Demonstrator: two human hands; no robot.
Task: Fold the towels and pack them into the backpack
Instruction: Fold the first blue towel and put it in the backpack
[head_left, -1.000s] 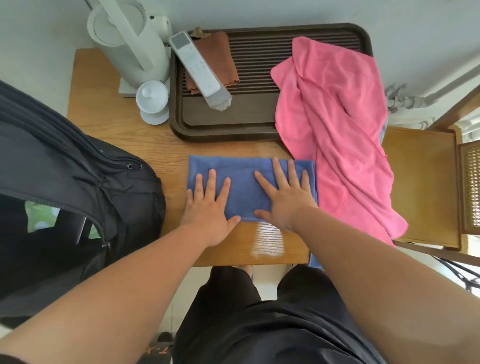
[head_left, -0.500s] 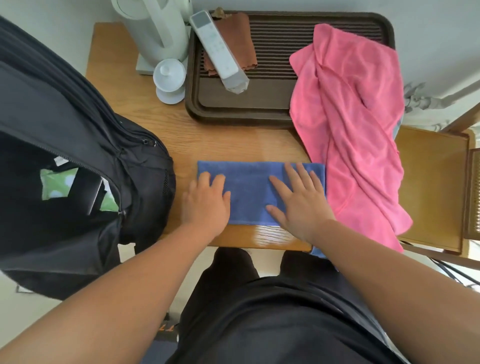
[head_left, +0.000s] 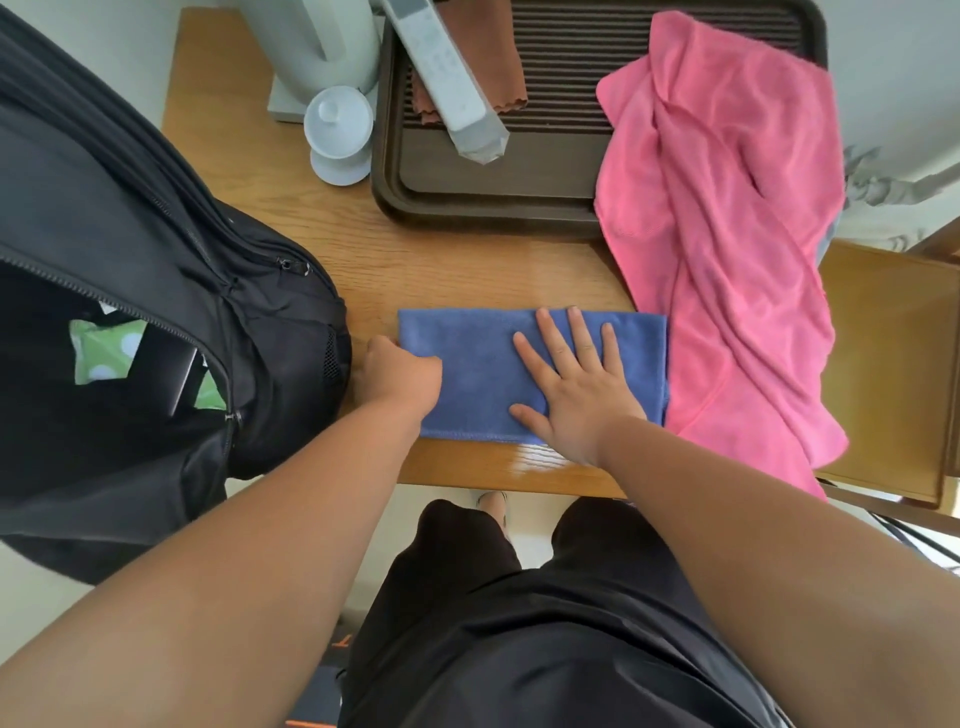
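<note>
A folded blue towel (head_left: 483, 353) lies flat near the front edge of the wooden table (head_left: 467, 270). My right hand (head_left: 576, 384) presses flat on its right half, fingers spread. My left hand (head_left: 397, 371) has its fingers curled at the towel's left edge, gripping it. An unfolded pink towel (head_left: 727, 234) is draped over the table's right side and hangs off the edge. The black backpack (head_left: 130, 291) stands at the left with its main compartment unzipped, a green dotted item (head_left: 104, 353) visible inside.
A dark brown slatted tray (head_left: 550, 171) holds a brown cloth (head_left: 498, 62) and a white remote-like device (head_left: 452, 78). A white kettle (head_left: 317, 47) and a small lidded cup (head_left: 337, 130) stand at the back left. A wooden chair (head_left: 893, 364) is at the right.
My left hand slid left from the towel's surface to its left edge and curled its fingers there. My right hand stayed flat on the towel. The view shifted nearer.
</note>
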